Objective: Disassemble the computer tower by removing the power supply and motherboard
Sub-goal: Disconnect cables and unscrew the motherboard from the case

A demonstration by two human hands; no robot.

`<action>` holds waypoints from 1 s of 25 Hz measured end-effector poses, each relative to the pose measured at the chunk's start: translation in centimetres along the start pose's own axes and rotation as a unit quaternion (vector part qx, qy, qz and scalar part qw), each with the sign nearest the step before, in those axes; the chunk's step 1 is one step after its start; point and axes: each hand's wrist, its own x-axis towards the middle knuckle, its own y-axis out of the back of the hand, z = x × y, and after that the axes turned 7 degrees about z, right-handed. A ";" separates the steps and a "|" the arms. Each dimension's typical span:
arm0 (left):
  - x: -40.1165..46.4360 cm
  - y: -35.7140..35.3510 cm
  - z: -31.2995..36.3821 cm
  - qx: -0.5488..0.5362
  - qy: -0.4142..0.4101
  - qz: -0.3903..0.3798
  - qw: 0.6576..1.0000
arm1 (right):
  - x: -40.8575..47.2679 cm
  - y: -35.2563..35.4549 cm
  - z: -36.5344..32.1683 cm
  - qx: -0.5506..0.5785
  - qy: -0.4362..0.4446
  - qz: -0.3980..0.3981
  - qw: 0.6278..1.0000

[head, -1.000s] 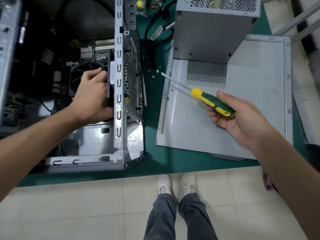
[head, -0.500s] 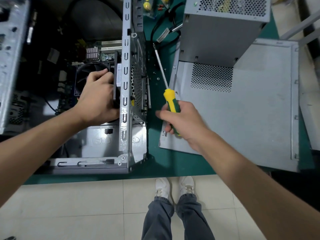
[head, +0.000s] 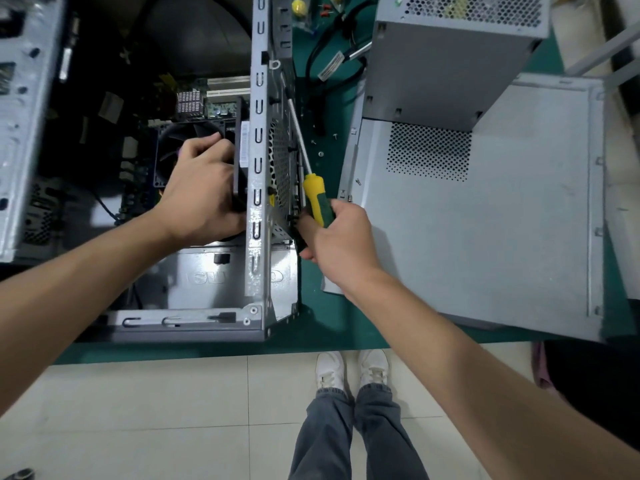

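The open computer tower point(head: 258, 265) lies on the green mat, its grey rear panel facing right. Inside it the motherboard point(head: 221, 107) shows with a black fan point(head: 173, 140) over it. My left hand point(head: 204, 192) reaches into the case and grips the black rear fan point(head: 239, 157) against the rear panel. My right hand point(head: 341, 237) grips the yellow and green screwdriver point(head: 313, 194). Its shaft runs up along the outside of the rear panel's perforated grille. The removed grey power supply point(head: 446, 60) stands at the back right.
The grey side panel point(head: 519, 220) lies flat on the green mat point(head: 322, 327) to the right, under the power supply. Black cables point(head: 322, 57) and several loose screws point(head: 320, 154) lie between tower and panel. Another metal case point(head: 20, 116) stands at far left. Tiled floor and my shoes are below.
My right hand has carried the screwdriver left from over the side panel to the tower's rear panel, turning its tip away from me. My left hand has stayed on the rear fan.
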 end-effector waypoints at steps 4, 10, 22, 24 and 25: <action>0.0 0.0 -0.3 -0.010 0.014 -0.012 1.000 | 0.9 2.6 0.0 -0.054 0.083 0.103 0.990; 0.0 -0.2 -0.3 -0.019 0.024 -0.012 0.999 | 3.7 5.0 0.3 -0.191 0.086 0.175 0.962; 0.2 0.0 -0.6 0.008 -0.038 -0.013 0.999 | 0.7 1.5 -12.1 -0.148 0.256 0.095 0.951; 0.2 0.4 -0.4 -0.011 -0.047 0.010 0.999 | 1.0 -0.8 -14.2 -0.263 0.287 0.118 0.914; 0.3 0.5 -0.2 -0.024 -0.050 0.015 0.998 | 1.2 -1.8 -14.9 -0.306 0.291 0.133 0.897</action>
